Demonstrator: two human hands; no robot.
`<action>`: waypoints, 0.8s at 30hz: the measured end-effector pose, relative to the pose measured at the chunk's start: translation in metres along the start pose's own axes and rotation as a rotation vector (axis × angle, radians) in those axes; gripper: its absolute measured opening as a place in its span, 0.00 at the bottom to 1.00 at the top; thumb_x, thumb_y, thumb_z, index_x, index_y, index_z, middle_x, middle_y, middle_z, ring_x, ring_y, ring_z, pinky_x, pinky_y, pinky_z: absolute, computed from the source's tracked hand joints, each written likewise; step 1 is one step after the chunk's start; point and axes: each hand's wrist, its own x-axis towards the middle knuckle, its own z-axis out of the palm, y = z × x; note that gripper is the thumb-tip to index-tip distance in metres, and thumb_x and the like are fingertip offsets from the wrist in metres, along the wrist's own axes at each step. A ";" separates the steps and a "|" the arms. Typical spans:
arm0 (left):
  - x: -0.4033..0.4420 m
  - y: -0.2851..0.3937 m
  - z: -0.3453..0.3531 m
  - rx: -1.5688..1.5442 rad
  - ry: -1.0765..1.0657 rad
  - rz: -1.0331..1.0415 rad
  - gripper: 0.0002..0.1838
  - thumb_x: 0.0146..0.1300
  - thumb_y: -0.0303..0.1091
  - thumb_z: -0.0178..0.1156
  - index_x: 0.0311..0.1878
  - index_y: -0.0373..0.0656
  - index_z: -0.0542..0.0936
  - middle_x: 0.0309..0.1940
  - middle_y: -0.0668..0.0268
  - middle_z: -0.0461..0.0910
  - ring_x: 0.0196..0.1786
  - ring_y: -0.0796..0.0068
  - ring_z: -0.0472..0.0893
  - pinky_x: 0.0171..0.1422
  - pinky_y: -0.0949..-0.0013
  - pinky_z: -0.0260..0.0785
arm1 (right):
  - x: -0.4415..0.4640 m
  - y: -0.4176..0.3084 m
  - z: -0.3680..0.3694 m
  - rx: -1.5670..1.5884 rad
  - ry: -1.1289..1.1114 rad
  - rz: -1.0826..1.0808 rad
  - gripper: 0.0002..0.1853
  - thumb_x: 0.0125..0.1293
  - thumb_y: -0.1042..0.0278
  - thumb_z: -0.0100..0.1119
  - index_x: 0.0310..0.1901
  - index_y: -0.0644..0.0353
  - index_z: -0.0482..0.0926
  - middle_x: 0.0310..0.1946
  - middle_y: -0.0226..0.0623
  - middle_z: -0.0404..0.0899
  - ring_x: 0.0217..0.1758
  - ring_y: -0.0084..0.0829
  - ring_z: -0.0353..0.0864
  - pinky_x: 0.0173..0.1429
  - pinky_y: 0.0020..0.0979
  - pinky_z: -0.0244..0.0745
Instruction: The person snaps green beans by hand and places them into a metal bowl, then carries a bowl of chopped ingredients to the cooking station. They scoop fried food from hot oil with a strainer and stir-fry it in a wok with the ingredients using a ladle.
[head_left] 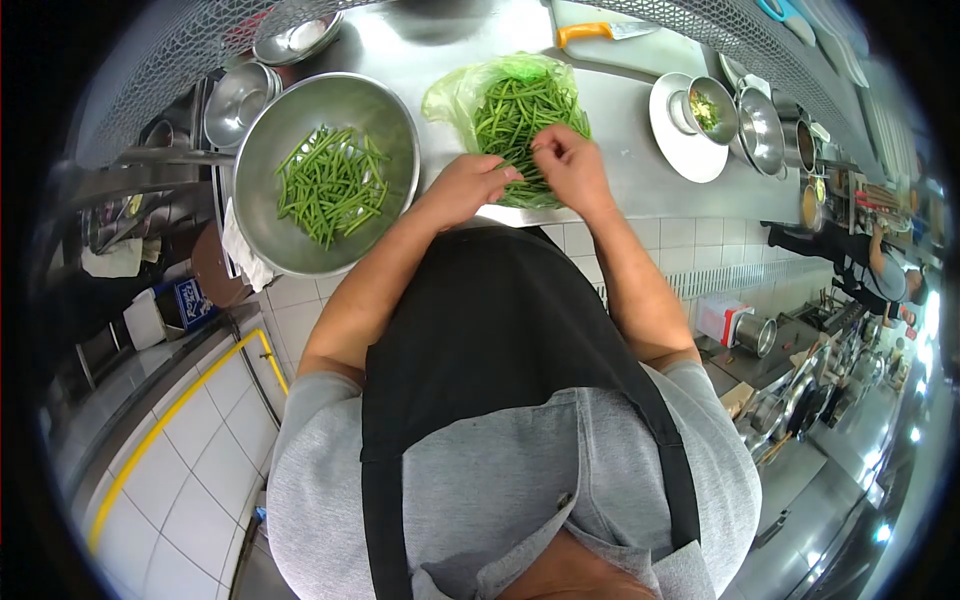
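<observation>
Long green beans (528, 108) lie heaped in an open, pale green plastic bag (450, 97) on the steel counter before me. Over the near side of the heap, my left hand (478, 186) is closed, its fingertips pinched at a green bean. My right hand (573, 168) is just to its right, fingers curled into a pinch above the beans; what lies between them is too small to make out. On the left, a large steel bowl (398, 125) holds shorter pieces of green bean (330, 185).
A knife with an orange handle (585, 34) rests on a white cutting board (640, 52) at the back. Right of the bag are a white plate (690, 160) and a small pot (712, 108) with chopped food. Smaller bowls (238, 103) stand far left. Another person (885, 270) is far right.
</observation>
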 end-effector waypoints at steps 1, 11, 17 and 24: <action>0.000 -0.002 -0.002 -0.012 0.005 -0.013 0.18 0.78 0.45 0.59 0.51 0.38 0.88 0.23 0.76 0.69 0.27 0.84 0.66 0.31 0.73 0.58 | 0.003 0.003 -0.002 0.059 -0.006 -0.013 0.04 0.65 0.73 0.66 0.40 0.61 0.86 0.28 0.31 0.82 0.29 0.19 0.76 0.36 0.28 0.73; 0.003 -0.007 -0.005 0.172 -0.001 -0.066 0.20 0.73 0.45 0.62 0.32 0.36 0.82 0.22 0.67 0.76 0.27 0.75 0.72 0.35 0.64 0.67 | -0.006 -0.025 -0.010 -0.186 -0.290 -0.333 0.05 0.65 0.73 0.67 0.40 0.63 0.85 0.34 0.45 0.83 0.35 0.46 0.84 0.41 0.42 0.78; -0.004 -0.006 -0.008 0.216 -0.002 0.016 0.20 0.75 0.45 0.61 0.32 0.37 0.80 0.21 0.69 0.74 0.25 0.77 0.69 0.33 0.66 0.64 | -0.011 -0.023 0.000 -0.217 -0.250 -0.324 0.06 0.64 0.70 0.67 0.38 0.62 0.83 0.34 0.48 0.83 0.39 0.53 0.83 0.43 0.47 0.77; -0.007 0.007 -0.013 0.387 0.055 0.088 0.22 0.76 0.46 0.59 0.33 0.36 0.78 0.23 0.63 0.75 0.28 0.70 0.72 0.37 0.60 0.67 | -0.003 -0.006 0.011 0.163 -0.237 -0.083 0.03 0.67 0.75 0.66 0.40 0.64 0.85 0.28 0.29 0.82 0.31 0.16 0.75 0.37 0.24 0.72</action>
